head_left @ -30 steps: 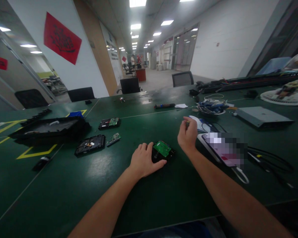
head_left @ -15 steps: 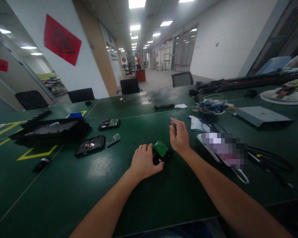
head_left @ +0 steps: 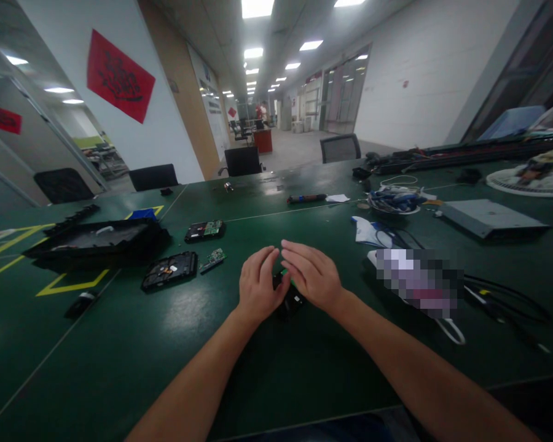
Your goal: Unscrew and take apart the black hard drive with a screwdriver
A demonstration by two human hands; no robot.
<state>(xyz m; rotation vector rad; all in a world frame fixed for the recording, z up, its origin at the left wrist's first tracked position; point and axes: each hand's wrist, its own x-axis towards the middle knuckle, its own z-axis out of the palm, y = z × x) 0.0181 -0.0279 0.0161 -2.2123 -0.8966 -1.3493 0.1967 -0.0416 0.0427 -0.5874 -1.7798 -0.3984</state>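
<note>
A hard drive [head_left: 294, 299] with a green circuit board lies on the table, mostly covered by my hands. My left hand [head_left: 260, 285] is at its left side, fingers curved around the edge and thumb across the top. Over the drive's right and far part is my right hand [head_left: 314, 275], fingers stretched out towards the left fingertips. I cannot make out any tool in it. To the left are a small loose circuit board [head_left: 212, 261], a black hard drive [head_left: 169, 271] and another drive with a green board [head_left: 204, 231].
A black plastic tray [head_left: 94, 239] stands at the left. Rightwards lie a blurred-out object with a white rim [head_left: 373, 261], black cables [head_left: 511, 291], a grey metal box [head_left: 495, 218] and a bundle of wires [head_left: 394, 199]. A dark screwdriver-like tool [head_left: 306, 198] lies farther back.
My right hand has moved left and down over the hard drive, close to my left hand. The drive has shifted slightly left and towards me, and now shows less.
</note>
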